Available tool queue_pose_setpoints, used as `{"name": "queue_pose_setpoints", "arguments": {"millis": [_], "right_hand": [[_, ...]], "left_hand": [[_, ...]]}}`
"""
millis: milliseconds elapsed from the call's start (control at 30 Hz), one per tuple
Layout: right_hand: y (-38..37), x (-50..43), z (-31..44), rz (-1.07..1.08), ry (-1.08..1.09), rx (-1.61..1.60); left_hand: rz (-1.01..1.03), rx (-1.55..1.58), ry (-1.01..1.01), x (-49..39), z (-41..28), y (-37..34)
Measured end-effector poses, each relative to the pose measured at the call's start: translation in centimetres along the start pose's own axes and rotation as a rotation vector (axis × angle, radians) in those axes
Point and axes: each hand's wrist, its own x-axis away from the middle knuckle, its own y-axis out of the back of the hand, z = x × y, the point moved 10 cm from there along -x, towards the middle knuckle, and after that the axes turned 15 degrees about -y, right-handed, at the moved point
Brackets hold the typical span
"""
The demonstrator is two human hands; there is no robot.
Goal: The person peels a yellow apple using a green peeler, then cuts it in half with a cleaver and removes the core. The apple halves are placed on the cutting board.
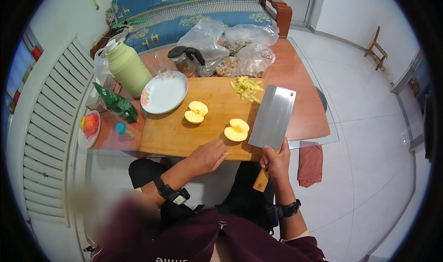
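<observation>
My right hand grips the wooden handle of a cleaver, whose broad steel blade points away from me over the right edge of the wooden cutting board. My left hand is at the board's near edge, with a small yellow scrap at its fingertips. Just beyond it lies a peeled apple half, cut face up. Another peeled apple half sits farther left; both show a notch at the core. Yellow-green peelings are heaped at the board's far right.
A floral white plate overlaps the board's far left corner. Left of it stand a green thermos, a green pouch and a blue-capped jar. Behind the board are a glass teapot and plastic bags of nuts.
</observation>
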Motion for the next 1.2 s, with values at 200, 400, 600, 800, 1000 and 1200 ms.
{"name": "queue_pose_setpoints", "arguments": {"millis": [200,400,600,800,1000,1200], "right_hand": [[0.9,-0.9,0.8,0.007,0.015,0.019],[0.5,-3.1,2.3,0.047,-0.004,0.098],[-0.6,-6.0,3.9,0.092,-0.028,0.129],[-0.8,-8.3,4.0,0.107,-0.012,0.162],[-0.8,-8.0,3.8,0.093,0.002,0.196],[-0.2,-7.9,2.9,0.064,-0.058,0.222]], "left_hand": [[-0.073,0.132,0.17,-0.4,2.5,1.2],[-0.266,0.059,0.171,-6.2,7.5,5.0],[-0.272,0.093,0.218,-12.6,13.7,3.6],[-0.278,0.009,0.18,-15.0,17.2,2.5],[-0.288,0.004,0.288,-14.1,17.0,3.7],[-0.365,-0.049,0.094,-11.9,13.7,6.5]]}}
